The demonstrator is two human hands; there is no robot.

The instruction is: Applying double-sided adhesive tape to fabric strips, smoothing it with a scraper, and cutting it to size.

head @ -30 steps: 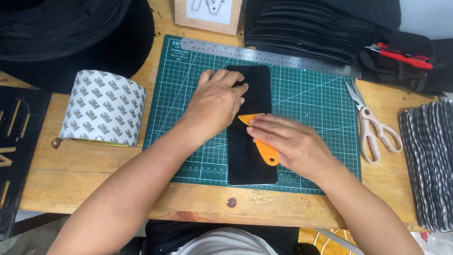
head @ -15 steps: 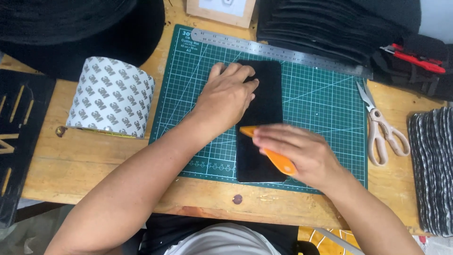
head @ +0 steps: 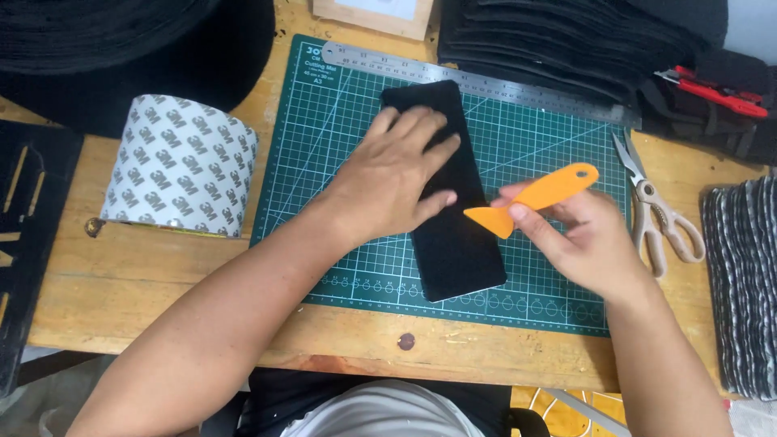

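Two hands are at work. My right hand point(head: 587, 239) grips the orange plastic scraper point(head: 530, 198), which it has lifted off the long black rectangular strip point(head: 453, 218) it pressed half a second ago. My left hand point(head: 388, 178) stays flat and open on that strip, hiding its middle. Beyond, the steel ruler point(head: 486, 81) runs partly under dark stacks.

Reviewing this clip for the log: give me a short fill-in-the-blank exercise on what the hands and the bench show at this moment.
1. The left hand presses flat on a black ____ strip.
2. The right hand holds a scraper coloured ____.
3. The strip lies on a green cutting ____.
4. The scissors lie to the ____ of the mat.

Missing words: rectangular; orange; mat; right
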